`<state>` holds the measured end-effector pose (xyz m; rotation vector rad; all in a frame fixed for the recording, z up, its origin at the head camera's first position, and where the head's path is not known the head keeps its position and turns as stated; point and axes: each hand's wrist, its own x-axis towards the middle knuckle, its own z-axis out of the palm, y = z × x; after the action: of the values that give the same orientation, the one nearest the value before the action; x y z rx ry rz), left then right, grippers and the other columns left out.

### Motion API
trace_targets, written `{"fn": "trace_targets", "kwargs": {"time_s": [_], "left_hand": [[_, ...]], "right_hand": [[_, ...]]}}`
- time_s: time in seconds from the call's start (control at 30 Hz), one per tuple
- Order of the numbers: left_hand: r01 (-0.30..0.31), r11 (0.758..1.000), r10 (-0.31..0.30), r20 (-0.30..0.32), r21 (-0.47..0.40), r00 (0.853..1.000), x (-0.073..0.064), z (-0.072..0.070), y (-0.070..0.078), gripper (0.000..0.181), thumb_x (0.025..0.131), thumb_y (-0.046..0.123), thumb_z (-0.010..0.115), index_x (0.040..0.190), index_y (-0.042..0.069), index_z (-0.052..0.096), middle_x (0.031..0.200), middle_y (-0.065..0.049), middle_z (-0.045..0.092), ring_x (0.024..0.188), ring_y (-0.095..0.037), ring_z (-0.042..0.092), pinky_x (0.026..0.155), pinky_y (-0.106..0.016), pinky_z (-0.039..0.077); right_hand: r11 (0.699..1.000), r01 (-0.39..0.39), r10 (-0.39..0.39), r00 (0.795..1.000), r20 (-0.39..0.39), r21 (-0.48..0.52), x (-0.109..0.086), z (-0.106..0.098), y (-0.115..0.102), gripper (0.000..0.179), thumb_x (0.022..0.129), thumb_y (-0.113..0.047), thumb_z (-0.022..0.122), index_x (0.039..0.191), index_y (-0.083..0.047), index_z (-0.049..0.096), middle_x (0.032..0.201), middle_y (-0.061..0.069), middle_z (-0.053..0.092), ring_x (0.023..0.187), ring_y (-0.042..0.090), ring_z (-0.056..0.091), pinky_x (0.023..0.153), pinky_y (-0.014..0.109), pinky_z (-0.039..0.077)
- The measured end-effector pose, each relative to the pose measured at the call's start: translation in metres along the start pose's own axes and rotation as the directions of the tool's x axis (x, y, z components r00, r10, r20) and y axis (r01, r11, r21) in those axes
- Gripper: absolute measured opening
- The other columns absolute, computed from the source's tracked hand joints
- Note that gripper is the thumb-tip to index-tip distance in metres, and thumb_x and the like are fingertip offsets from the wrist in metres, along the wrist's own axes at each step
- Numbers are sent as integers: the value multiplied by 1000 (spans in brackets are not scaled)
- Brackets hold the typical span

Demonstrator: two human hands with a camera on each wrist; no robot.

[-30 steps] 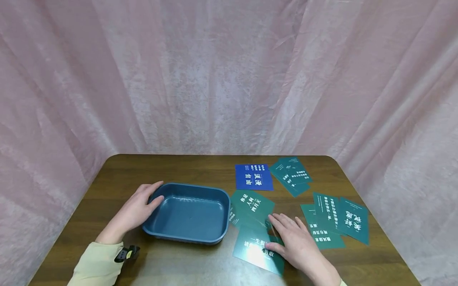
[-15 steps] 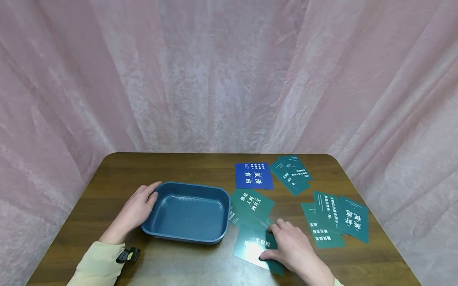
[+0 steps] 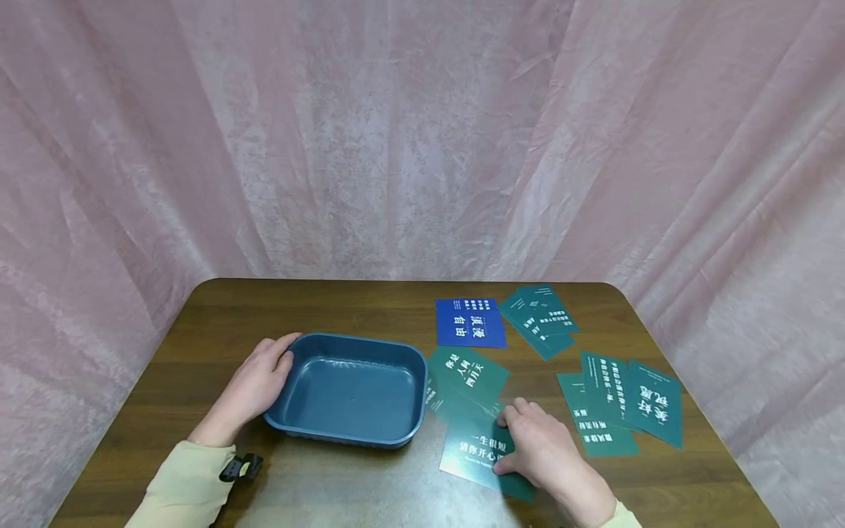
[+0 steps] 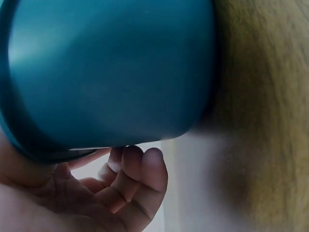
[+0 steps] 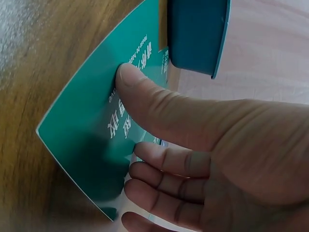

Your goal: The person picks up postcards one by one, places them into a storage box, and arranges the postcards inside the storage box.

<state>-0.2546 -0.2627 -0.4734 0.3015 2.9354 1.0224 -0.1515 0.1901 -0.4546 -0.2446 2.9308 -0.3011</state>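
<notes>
Held card (image 3: 477, 451): green, on the right half of the worktop (image 3: 343, 477), toward the near edge; reads 一生很短, then 请你开心 with the line's end covered; the right-wrist view shows part of an English line, "Please be happ".
Right hand (image 3: 544, 447): its grip pinches the held card at the right side, thumb on the face, fingers at the edge; most of the card lies to the left of the grip.
Next green card (image 3: 467, 370): meets the held card on its far side; reads 你是人间四月天; more small print shows beside the tray, too small to read.
Tray (image 3: 350, 400): one, teal-blue, left of the held card, its right rim just beside the green cards.
Left hand (image 3: 254, 385): grasps the tray's left end, thumb at the rim, fingers bent round the outside.
Blue card (image 3: 471, 323): one, near the far edge; reads 浪漫 and 自由, with smaller lines.
Far green cards (image 3: 538, 319): at least two, overlapping, toward the far right corner; print too small to read.
Right-edge cards (image 3: 602, 400): three, green, overlapping; 所有美好 on the leftmost, 美好 on the rightmost.
Left wrist: pale sleeve (image 3: 188, 480), black strapped device (image 3: 240, 467).
Backdrop: pink curtain (image 3: 396, 147) beyond the far edge.
</notes>
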Motion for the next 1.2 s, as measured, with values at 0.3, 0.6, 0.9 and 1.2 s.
{"fn": "trace_targets", "kwargs": {"time_s": [0.3,0.6,0.9,1.2], "left_hand": [[2,1000,-2,11,-7,1000,0,-1,-1,46,118,14,47,161,-1,50,138,-30,59,112,-41,62,91,-61,54],[21,999,-21,16,-40,1000,0,-1,-5,48,119,21,45,162,1,50,139,-28,61,116,-42,61,94,-61,53],[175,951,-160,78,-253,984,0,0,-13,60,120,42,43,164,2,50,164,-28,49,150,-52,46,120,-71,38],[206,925,-194,68,-319,979,0,3,-15,59,120,42,43,164,4,50,165,-26,50,151,-49,47,120,-69,39]], "right_hand": [[999,-25,25,999,21,26,1,-1,0,67,65,-36,109,111,-11,68,100,-2,57,92,21,51,80,43,54],[999,-4,4,1000,-11,44,0,-1,3,67,65,-35,109,109,-15,63,100,-4,62,92,18,54,79,44,54],[998,23,-17,996,-84,65,-4,-4,7,45,73,-26,105,102,-23,71,93,-14,61,88,9,58,75,37,54],[962,187,-173,981,-87,200,-5,-24,18,20,88,-18,95,90,-24,75,79,-19,63,71,-1,54,65,27,49]]}}
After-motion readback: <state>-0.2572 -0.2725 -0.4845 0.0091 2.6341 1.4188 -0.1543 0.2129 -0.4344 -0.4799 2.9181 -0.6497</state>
